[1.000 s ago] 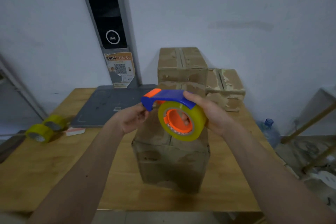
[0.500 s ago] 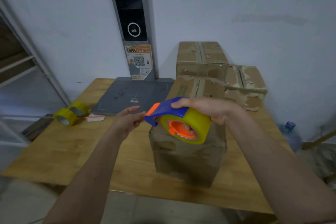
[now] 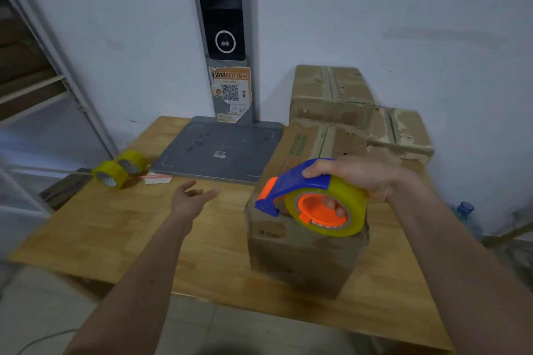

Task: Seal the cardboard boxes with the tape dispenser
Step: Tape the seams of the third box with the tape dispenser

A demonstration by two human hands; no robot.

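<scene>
The tape dispenser (image 3: 291, 184) looks like smooth plastic, its roll (image 3: 326, 210) glossy; the cardboard box (image 3: 302, 253) is matt and scuffed. At ten o'clock the table (image 3: 115, 228) shows grained wood.

My right hand (image 3: 363, 179) grips the tape dispenser (image 3: 314, 199) from above, fingers curled through its core. My left hand (image 3: 190, 199) hangs to the dispenser's left, apart from it, fingers loosely spread, holding nothing.

Pretty dim shot overall, with a cool bluish cast on the wall (image 3: 403, 8) and no obvious light source in frame. Shadows are soft, just a faint one under the front cardboard box (image 3: 302, 253). Wide-angle lens bends the shelf frame (image 3: 57, 52) at the left edge. Lower corners and forearms look smeared with motion blur.
</scene>
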